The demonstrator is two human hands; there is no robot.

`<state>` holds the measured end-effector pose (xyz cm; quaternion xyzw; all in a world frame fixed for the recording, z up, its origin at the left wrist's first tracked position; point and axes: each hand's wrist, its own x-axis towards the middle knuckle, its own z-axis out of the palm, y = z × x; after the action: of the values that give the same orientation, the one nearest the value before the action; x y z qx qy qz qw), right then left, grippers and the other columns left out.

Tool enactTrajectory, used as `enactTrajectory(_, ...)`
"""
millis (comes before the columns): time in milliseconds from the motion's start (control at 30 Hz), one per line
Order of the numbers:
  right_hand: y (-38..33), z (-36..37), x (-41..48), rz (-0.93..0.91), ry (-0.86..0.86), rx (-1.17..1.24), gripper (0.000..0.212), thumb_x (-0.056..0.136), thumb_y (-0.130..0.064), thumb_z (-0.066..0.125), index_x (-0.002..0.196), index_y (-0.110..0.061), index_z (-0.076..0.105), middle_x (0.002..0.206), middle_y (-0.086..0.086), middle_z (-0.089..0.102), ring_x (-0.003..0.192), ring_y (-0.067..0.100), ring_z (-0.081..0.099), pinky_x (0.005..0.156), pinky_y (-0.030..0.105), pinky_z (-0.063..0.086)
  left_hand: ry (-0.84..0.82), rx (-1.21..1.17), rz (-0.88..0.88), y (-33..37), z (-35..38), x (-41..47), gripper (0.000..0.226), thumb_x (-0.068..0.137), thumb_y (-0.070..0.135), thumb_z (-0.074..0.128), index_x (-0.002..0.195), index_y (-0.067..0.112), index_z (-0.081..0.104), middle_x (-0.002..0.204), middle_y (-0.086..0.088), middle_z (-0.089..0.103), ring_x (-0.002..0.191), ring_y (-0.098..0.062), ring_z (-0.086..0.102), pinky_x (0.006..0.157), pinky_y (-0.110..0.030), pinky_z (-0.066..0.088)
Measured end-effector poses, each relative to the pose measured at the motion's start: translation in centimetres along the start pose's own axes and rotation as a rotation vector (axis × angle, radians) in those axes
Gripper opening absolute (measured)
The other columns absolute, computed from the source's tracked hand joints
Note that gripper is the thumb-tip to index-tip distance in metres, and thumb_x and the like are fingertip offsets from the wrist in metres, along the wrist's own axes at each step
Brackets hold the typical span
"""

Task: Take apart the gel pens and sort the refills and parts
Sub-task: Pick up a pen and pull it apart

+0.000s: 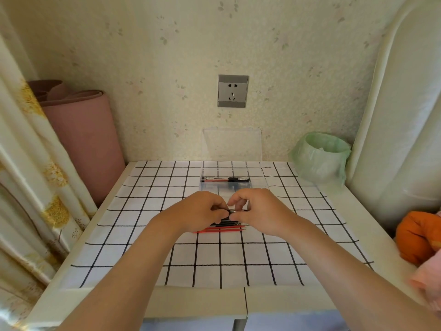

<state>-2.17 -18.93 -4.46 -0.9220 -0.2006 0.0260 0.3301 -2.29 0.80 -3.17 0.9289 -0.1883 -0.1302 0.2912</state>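
Both hands meet over the middle of the checked tablecloth. My left hand [202, 211] grips the dark barrel of a gel pen [231, 211], and my right hand [256, 211] pinches the pen's other end. Beneath them several black and red refills [220, 229] lie side by side on the cloth, partly hidden by the hands. Behind the hands stands a clear plastic box [225, 185] with its lid up, holding whole gel pens [225, 179] in red and black.
A bin lined with a green bag [321, 158] stands at the table's back right corner. A rolled pink mat [81, 130] leans at the left, beside a curtain. Orange and pink fabric [420, 240] lies off the right edge. A wall socket [232, 91] is behind.
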Motion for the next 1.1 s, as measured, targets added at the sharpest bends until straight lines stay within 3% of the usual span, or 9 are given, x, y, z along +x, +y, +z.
enactTrajectory(100,0.3,-0.2,0.0,0.015,0.014,-0.16,0.022,0.085,-0.047,0.069,0.101,-0.032,0.069,0.079,-0.013,0.061,0.063,-0.001,0.052,0.057,0.02,0.036,0.01,0.003,-0.016,0.0,-0.2,0.0,0.012,0.096,0.03,0.055,0.094,0.032,0.066,0.078,0.009,0.063,0.064,-0.006,0.054,0.061,-0.022,0.042)
enactTrajectory(233,0.2,-0.1,0.1,-0.02,-0.027,-0.111,0.018,0.094,-0.037,0.061,0.103,-0.026,0.071,0.069,-0.011,0.058,0.058,0.003,0.051,0.054,0.022,0.035,0.014,-0.008,-0.028,-0.2,-0.5,-0.1,0.018,0.096,0.029,0.055,0.082,0.033,0.065,0.078,0.004,0.067,0.077,-0.024,0.065,0.071,-0.038,0.053)
enactTrajectory(400,-0.1,-0.1,-0.1,-0.077,-0.02,-0.148,0.019,0.098,-0.033,0.055,0.105,-0.029,0.072,0.076,-0.007,0.064,0.065,0.01,0.056,0.062,0.032,0.046,0.043,-0.029,-0.01,-0.7,-1.0,-0.4,0.015,0.096,0.03,0.058,0.089,0.031,0.071,0.071,0.012,0.066,0.064,-0.008,0.057,0.061,-0.024,0.048)
enactTrajectory(533,-0.4,0.6,-0.4,-0.068,0.014,-0.101,0.02,0.098,-0.029,0.055,0.093,-0.021,0.072,0.071,-0.001,0.061,0.06,0.01,0.05,0.057,0.029,0.039,0.059,0.009,0.037,-0.6,-1.2,-0.5,0.02,0.096,0.023,0.059,0.083,0.033,0.07,0.067,0.013,0.063,0.05,0.0,0.047,0.052,-0.014,0.038)
enactTrajectory(667,-0.5,1.4,-0.5,-0.005,-0.044,0.084,0.023,0.098,-0.026,0.056,0.086,-0.014,0.071,0.071,0.013,0.058,0.058,0.01,0.044,0.059,0.029,0.035,0.046,0.043,0.077,-0.7,-1.4,-0.6,0.018,0.093,0.02,0.064,0.088,0.034,0.074,0.08,0.008,0.071,0.065,-0.005,0.059,0.068,-0.023,0.05)
enactTrajectory(800,-0.3,1.5,-0.2,0.046,-0.06,0.237,0.022,0.096,-0.024,0.057,0.082,-0.027,0.073,0.065,0.005,0.055,0.062,0.014,0.048,0.064,0.031,0.041,0.075,0.02,0.103,-1.2,-1.2,-0.5,0.017,0.089,0.02,0.069,0.102,0.029,0.078,0.087,0.01,0.075,0.08,-0.009,0.068,0.08,-0.029,0.056)
enactTrajectory(933,-0.3,1.2,0.4,0.024,-0.054,0.117,0.021,0.097,-0.026,0.056,0.088,-0.02,0.073,0.073,0.01,0.063,0.064,0.016,0.053,0.068,0.04,0.049,0.103,0.003,0.093,-1.3,-1.0,-0.1,0.018,0.09,0.02,0.068,0.104,0.029,0.077,0.081,0.009,0.072,0.062,-0.001,0.059,0.061,-0.015,0.047)
enactTrajectory(1000,-0.1,0.9,0.7,0.015,-0.021,0.053,0.018,0.097,-0.029,0.056,0.096,-0.026,0.074,0.073,0.001,0.065,0.062,0.011,0.054,0.064,0.036,0.047,0.096,0.035,0.082,-1.4,-1.2,0.0,0.018,0.093,0.024,0.065,0.107,0.031,0.074,0.08,0.012,0.067,0.059,0.001,0.054,0.057,-0.011,0.039)
enactTrajectory(1100,0.1,0.6,1.2,0.018,0.064,0.037,0.018,0.098,-0.029,0.056,0.11,-0.034,0.068,0.078,-0.012,0.066,0.065,-0.002,0.056,0.063,0.021,0.042,0.149,0.094,0.054,-2.0,-2.0,0.2,0.013,0.095,0.027,0.061,0.104,0.031,0.069,0.09,0.014,0.063,0.073,0.0,0.054,0.066,-0.016,0.039)
